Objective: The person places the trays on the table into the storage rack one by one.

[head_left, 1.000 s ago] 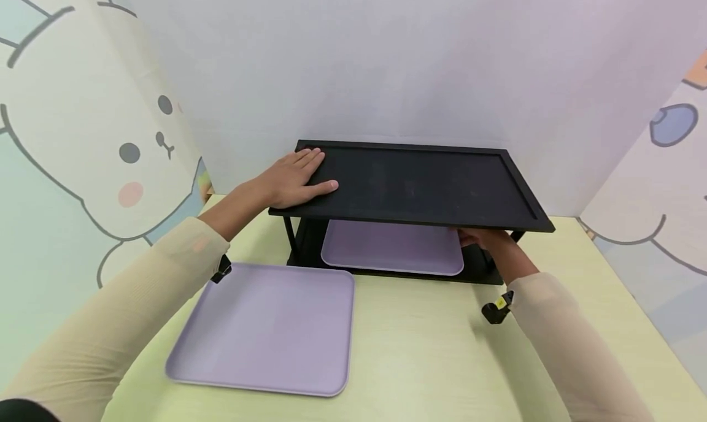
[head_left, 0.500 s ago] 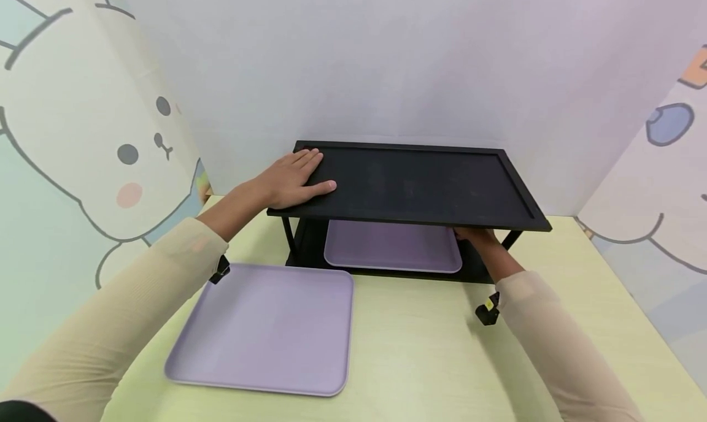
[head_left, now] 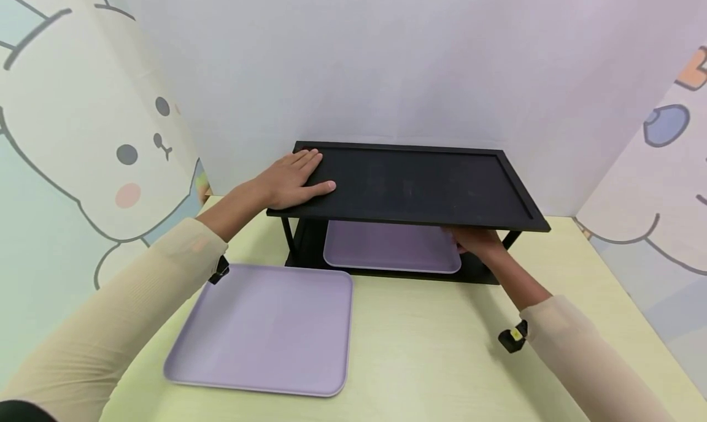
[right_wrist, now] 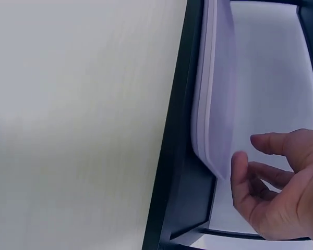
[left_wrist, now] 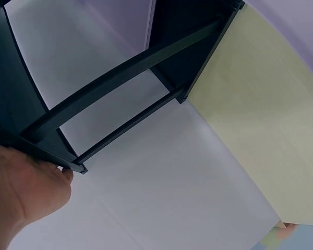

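A black two-tier shelf (head_left: 420, 183) stands at the back of the table. My left hand (head_left: 293, 176) lies flat on the left corner of its top board; the left wrist view shows the palm (left_wrist: 21, 192) against the shelf's frame (left_wrist: 120, 83). A lilac tray (head_left: 386, 244) lies on the lower tier. My right hand (head_left: 476, 241) is under the top board at this tray's right edge. In the right wrist view, that hand (right_wrist: 261, 172) has relaxed, slightly parted fingers beside the tray's corner (right_wrist: 214, 104), gripping nothing. A second lilac tray (head_left: 265, 330) lies on the table at front left.
The pale yellow table (head_left: 442, 348) is enclosed by a plain back wall and side panels with cartoon drawings. The shelf's lower frame (right_wrist: 177, 130) borders the tray's front edge. Small black clips sit on both sleeves at the wrists.
The lilac tray has slid a little further onto the lower tier. My right forearm has drawn back toward me while the hand stays at the tray's edge. The left hand has not moved.
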